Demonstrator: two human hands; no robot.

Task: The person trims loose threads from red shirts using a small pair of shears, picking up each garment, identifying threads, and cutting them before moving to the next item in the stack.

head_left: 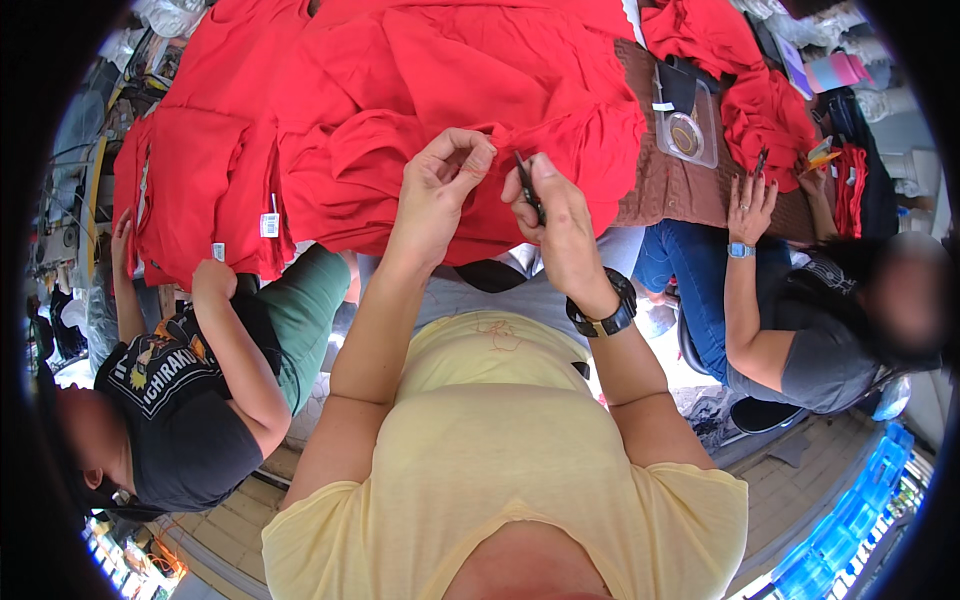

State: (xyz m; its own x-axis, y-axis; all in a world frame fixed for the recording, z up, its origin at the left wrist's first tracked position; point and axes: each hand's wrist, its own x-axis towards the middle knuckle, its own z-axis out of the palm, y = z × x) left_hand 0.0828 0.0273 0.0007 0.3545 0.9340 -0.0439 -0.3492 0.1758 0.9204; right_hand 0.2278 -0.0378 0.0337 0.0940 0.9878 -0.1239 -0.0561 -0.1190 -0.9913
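Observation:
Red cloth [400,75], spread and heaped over the work surface, lies in front of me and under both hands. My left hand [440,185] is raised over its near part, thumb and forefinger pinched together. Whatever sits in that pinch is too small to make out. In my right hand [560,205] is a pair of small black thread snips [529,188], the blades pointing up and toward the left hand. A short gap separates the snips from the left fingertips. Loose red threads [500,332] rest on my yellow shirt.
A person [200,390] at my left handles a folded red garment stack [190,190] with white tags. On the right, another person [810,330] works near red cloth. A clear plastic box [690,125] stands on brown cloth [640,185]. Blue crates [850,515] stand behind at right.

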